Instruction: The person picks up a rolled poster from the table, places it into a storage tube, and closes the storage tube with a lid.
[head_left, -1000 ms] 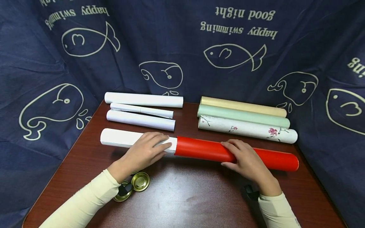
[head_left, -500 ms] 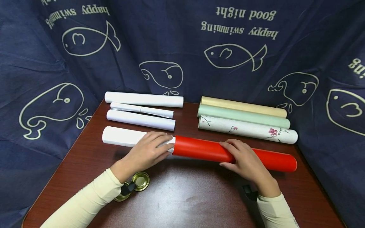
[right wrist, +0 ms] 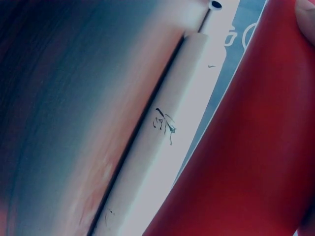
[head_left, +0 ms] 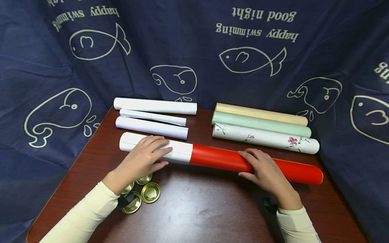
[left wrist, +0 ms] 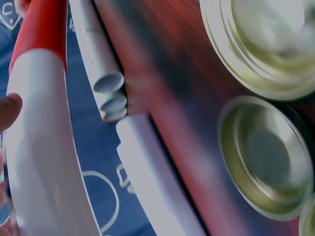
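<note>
In the head view, a white paper roll [head_left: 181, 152] joins end to end with a red roll [head_left: 215, 157], its right end apparently inside the red one. My left hand [head_left: 144, 157] grips the white part, fingers over the top and thumb on the near side. Around the middle of the red roll, my right hand [head_left: 264, 168] holds on in the same way. Both rolls seem raised slightly off the table. The left wrist view shows the white roll [left wrist: 44, 147] running up to the red edge [left wrist: 39, 34]. Red surface [right wrist: 246, 137] fills the right wrist view's right side.
Several gold-coloured round dishes or lids [head_left: 151, 192] lie by my left wrist. Behind, white rolls [head_left: 152, 127] rest at left. Beige [head_left: 261, 113], green [head_left: 261, 124] and flower-patterned [head_left: 264, 138] rolls lie at right. A dark blue printed cloth [head_left: 203, 40] hangs behind the table [head_left: 194, 209].
The white roll has moved right relative to the red one, so less white shows. My left hand has shifted left along it, away from the red edge. My right hand keeps its hold.
</note>
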{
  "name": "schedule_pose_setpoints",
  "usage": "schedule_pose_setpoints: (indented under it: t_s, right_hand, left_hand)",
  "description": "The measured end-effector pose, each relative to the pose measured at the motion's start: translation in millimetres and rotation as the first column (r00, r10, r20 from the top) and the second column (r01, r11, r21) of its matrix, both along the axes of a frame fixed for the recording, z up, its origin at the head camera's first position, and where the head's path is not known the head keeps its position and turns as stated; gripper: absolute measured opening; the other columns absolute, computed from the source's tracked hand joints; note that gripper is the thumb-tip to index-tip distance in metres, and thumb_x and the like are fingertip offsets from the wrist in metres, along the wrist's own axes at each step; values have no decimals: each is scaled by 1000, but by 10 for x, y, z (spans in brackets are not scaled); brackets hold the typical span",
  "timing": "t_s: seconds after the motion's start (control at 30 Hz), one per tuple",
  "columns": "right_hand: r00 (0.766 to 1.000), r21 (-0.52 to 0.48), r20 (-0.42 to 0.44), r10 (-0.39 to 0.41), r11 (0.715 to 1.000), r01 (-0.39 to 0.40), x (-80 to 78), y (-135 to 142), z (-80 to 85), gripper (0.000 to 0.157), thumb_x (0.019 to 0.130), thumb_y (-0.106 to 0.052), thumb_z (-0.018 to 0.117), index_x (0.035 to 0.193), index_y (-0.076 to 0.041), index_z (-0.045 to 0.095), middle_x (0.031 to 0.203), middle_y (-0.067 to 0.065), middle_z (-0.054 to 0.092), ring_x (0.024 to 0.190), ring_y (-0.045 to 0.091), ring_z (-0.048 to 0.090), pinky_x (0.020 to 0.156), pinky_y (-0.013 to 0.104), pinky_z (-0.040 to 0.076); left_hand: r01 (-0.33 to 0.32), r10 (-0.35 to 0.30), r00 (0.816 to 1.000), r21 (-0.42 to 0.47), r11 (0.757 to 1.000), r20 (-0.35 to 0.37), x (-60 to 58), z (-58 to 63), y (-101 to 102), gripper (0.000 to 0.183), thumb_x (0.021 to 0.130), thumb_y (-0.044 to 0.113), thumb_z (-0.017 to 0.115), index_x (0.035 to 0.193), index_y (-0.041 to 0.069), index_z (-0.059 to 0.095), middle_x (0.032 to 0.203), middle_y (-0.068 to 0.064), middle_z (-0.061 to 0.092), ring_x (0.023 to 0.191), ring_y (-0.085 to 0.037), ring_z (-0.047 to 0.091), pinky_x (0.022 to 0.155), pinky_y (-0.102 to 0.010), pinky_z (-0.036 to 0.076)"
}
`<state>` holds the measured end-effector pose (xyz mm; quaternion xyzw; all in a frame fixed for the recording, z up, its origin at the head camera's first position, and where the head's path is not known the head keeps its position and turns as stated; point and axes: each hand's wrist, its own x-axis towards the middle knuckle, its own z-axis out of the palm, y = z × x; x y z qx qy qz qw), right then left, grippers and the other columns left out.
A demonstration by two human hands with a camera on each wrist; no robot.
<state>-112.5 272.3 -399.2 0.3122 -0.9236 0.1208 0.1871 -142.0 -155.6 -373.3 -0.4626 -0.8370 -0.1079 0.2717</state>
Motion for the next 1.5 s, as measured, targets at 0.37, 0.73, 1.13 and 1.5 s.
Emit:
schedule_pose_setpoints:
  t_s: [0.37,0.73,1.13,1.5]
  right_hand:
    - [1000,-9,11,-9,1000,9,1,27,-22,72,70,-34,88,132,-10,59,119,15,59,98,36,59,86,54,48]
    - [1000,-22,-8,7,1000,-7,-35,31,3,72,69,-33,88,131,-10,60,119,14,58,97,36,59,85,53,48]
    - [1000,-29,-25,14,999,-15,-26,28,52,67,78,-44,83,131,-10,60,120,13,58,98,36,58,85,53,48]
    - [999,-42,-25,25,999,-26,0,-46,2,64,84,-53,75,130,-11,61,118,12,59,98,34,58,85,52,48]
  left_hand:
    - [-75,76,996,33,997,-52,-38,-68,-321,57,73,24,87,123,8,66,125,-16,61,115,-37,55,99,-55,41]
    - [-59,64,997,79,995,-54,-46,-56,-317,36,86,20,74,120,10,69,124,-15,63,114,-36,57,99,-52,42]
    - [11,-1,996,104,994,-92,-105,-63,-186,28,92,22,68,118,11,71,120,-11,65,109,-35,59,92,-52,45]
    - [47,-36,995,132,990,-89,-79,-116,-70,27,102,28,56,117,12,72,119,-10,66,108,-33,59,89,-51,46]
